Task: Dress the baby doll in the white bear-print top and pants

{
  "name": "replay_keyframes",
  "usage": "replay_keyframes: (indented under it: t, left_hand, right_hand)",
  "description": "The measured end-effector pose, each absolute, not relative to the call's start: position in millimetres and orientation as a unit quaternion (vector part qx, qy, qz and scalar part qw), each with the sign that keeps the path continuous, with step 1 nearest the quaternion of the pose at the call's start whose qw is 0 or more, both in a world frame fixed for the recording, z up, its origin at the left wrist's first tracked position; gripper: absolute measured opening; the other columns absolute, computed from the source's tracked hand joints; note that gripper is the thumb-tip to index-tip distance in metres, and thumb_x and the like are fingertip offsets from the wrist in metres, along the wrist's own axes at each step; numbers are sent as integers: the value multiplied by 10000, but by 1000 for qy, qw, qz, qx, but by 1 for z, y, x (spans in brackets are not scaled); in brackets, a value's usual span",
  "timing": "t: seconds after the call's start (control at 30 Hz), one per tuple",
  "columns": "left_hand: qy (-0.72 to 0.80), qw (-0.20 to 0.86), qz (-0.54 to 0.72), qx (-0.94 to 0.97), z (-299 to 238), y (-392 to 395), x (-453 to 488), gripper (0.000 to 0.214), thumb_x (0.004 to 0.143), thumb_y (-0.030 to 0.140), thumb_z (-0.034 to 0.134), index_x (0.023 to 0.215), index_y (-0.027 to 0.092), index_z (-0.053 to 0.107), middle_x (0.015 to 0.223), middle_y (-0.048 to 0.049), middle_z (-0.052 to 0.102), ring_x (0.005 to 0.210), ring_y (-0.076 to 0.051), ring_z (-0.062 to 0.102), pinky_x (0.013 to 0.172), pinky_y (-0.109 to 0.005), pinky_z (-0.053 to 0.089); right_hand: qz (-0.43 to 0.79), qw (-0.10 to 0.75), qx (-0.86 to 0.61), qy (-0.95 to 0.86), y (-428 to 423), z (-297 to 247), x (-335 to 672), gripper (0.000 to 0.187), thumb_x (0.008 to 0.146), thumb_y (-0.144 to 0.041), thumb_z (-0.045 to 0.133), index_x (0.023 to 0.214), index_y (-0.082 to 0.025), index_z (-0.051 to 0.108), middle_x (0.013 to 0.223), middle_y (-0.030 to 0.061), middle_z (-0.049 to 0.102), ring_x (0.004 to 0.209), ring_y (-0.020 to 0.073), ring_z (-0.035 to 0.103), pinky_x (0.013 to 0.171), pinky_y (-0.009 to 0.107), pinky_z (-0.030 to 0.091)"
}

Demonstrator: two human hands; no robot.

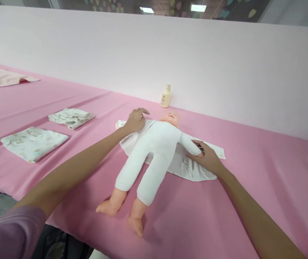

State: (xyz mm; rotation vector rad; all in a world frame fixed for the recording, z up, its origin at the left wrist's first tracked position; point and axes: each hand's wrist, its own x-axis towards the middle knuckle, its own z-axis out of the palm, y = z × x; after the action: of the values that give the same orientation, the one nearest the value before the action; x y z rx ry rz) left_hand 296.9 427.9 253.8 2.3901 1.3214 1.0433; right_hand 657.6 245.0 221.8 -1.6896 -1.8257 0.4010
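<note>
A baby doll in white close-fitting clothes lies on its back, bare feet towards me and head at the far end. Under it is spread a white baby shirt, its sleeves out to both sides. My right hand is closed around the end of the doll's arm, above the right side of the shirt. At the doll's other shoulder, my left hand rests over the shirt's left part, fingers apart and slightly curved. The doll's other arm is hidden from view.
Two folded printed cloths lie on the pink table cover to the left. A cream pump bottle stands by the white wall behind the doll's head. Far left is a pale pink cloth with items on it.
</note>
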Motion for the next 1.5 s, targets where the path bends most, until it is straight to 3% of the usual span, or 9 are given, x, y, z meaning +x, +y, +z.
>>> replay_keyframes:
  t: [0.1, 0.23, 0.33, 0.57, 0.7, 0.8, 1.03, 1.27, 1.5]
  left_hand:
    - [326, 107, 375, 861, 281, 393, 349, 320, 1033, 285, 457, 1266, 211, 664, 1338, -119, 695, 1235, -281, 604, 1112, -423, 457]
    - [127, 93, 128, 979, 299, 351, 434, 397, 964, 412, 675, 1316, 233, 632, 1403, -118, 672, 1337, -319, 562, 1135, -426, 417]
    - [116, 82, 31, 989, 296, 346, 468, 542, 913, 415, 733, 1381, 205, 560, 1356, -137, 684, 1246, -330, 612, 1057, -423, 438]
    - [151, 33, 134, 979, 292, 361, 452, 630, 946, 372, 638, 1521, 204, 445, 1454, -161, 601, 1199, -345, 627, 1029, -450, 441]
    - [162, 7, 151, 975, 294, 361, 450, 421, 895, 378, 666, 1269, 185, 639, 1401, -189, 573, 1198, -374, 614, 973, -462, 468]
    - [149, 76, 201, 965, 298, 357, 447, 340, 877, 313, 650, 1191, 187, 610, 1356, -179, 603, 1212, -345, 612, 944, -421, 487]
    - [183, 251, 157, 938, 311, 347, 425, 322, 996, 508, 538, 1175, 244, 491, 913, -37, 698, 843, -263, 672, 736, -356, 415]
    - [163, 322, 221, 906, 309, 350, 428, 466, 962, 691, 591, 887, 236, 520, 918, -25, 721, 893, -228, 675, 728, -328, 408]
    - [173, 309, 251, 901, 308, 355, 430, 456, 1041, 634, 476, 1300, 262, 531, 954, -14, 725, 863, -214, 679, 751, -317, 441]
  right_hand:
    - [225, 318, -621, -681, 242, 225, 667, 610, 883, -542, 822, 1429, -332, 648, 1491, 69, 678, 1345, 332, 647, 1116, 530, 531]
    - [259, 350, -600, -671, 244, 221, 676, 505, 902, -547, 778, 1331, -287, 722, 1367, 77, 745, 1295, 339, 662, 1133, 518, 509]
    - [345, 419, -567, -619, 250, 215, 680, 471, 1006, -637, 572, 1193, -250, 765, 1280, 81, 777, 1284, 327, 674, 1136, 477, 521]
    - [406, 530, -555, -497, 267, 199, 691, 608, 997, -795, 474, 1072, -254, 741, 1111, 85, 817, 1185, 330, 742, 1112, 483, 569]
    - [409, 520, -550, -510, 272, 197, 692, 880, 906, -991, 333, 1020, -229, 758, 1066, 153, 817, 1172, 373, 747, 1161, 535, 533]
    - [380, 512, -563, -526, 270, 198, 690, 896, 899, -1001, 323, 1008, -223, 753, 1084, 165, 803, 1129, 357, 749, 1141, 541, 544]
    - [231, 386, -667, -595, 258, 211, 672, 465, 994, -685, 605, 1076, -240, 712, 1155, 96, 782, 1105, 285, 722, 1031, 453, 547]
    - [90, 168, -731, -655, 281, 236, 633, 475, 904, -705, 687, 945, -251, 556, 836, 32, 663, 725, 239, 630, 625, 356, 435]
    - [33, 57, -743, -666, 293, 239, 626, 217, 1052, -377, 415, 1086, -221, 561, 1061, 148, 735, 931, 344, 709, 737, 399, 455]
